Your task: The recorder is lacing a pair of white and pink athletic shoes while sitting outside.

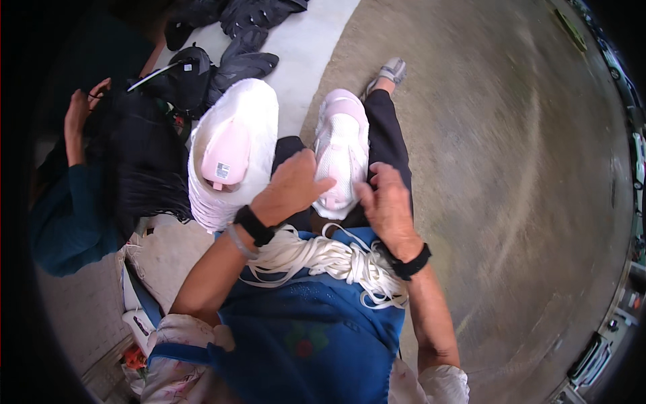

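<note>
A pink and white shoe upper [342,145] rests over my lap, its toe end pointing away from me. My left hand [289,185] is at its left side, thumb stretched out over the white mesh near the pink tab; its other fingers are partly hidden. To the right of the upper, my right hand [390,205] has thumb and fingers apart, close to the edge. Across my blue apron [296,323] lies a loose bundle of white laces [323,259]. At my left stands a nested stack of similar pink and white uppers [232,148].
A person in dark clothes sits at the left, a hand [77,111] raised. Black shoe uppers [235,67] lie on a white sheet [303,54] ahead. A foot in a grey shoe [390,71] extends over the brown floor [498,188]. Parked cars line the far right rim.
</note>
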Available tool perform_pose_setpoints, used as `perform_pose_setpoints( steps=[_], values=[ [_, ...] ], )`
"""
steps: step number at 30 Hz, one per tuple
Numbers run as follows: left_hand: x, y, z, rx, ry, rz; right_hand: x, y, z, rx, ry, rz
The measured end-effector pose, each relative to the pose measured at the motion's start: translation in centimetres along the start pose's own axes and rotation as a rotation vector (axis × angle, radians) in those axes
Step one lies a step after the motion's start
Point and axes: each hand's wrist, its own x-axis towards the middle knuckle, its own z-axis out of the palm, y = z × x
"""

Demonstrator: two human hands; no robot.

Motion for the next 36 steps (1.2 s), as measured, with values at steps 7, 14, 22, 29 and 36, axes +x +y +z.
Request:
perform_pose_setpoints(
  steps=[7,14,22,29,36],
  values=[
    [-4.4,5.2,-2.3,-0.408,-0.121,0.223,-6.5,1.5,-12.1,0.23,-0.293,0.464],
    [-7.7,10.1,2.4,-0.226,-0.333,0.594,-14.2,2.0,-12.5,0.247,-0.371,0.442],
    [-8.5,10.0,3.3,-0.059,-0.306,0.583,-15.0,1.5,-10.8,0.083,-0.23,0.344],
    [-8.7,10.4,4.3,-0.148,-0.39,0.614,-14.9,1.4,-10.8,0.061,-0.243,0.304],
    [-9.0,9.9,3.6,-0.243,-0.229,0.473,-15.6,2.2,-10.5,0.194,-0.138,0.323]
  ],
)
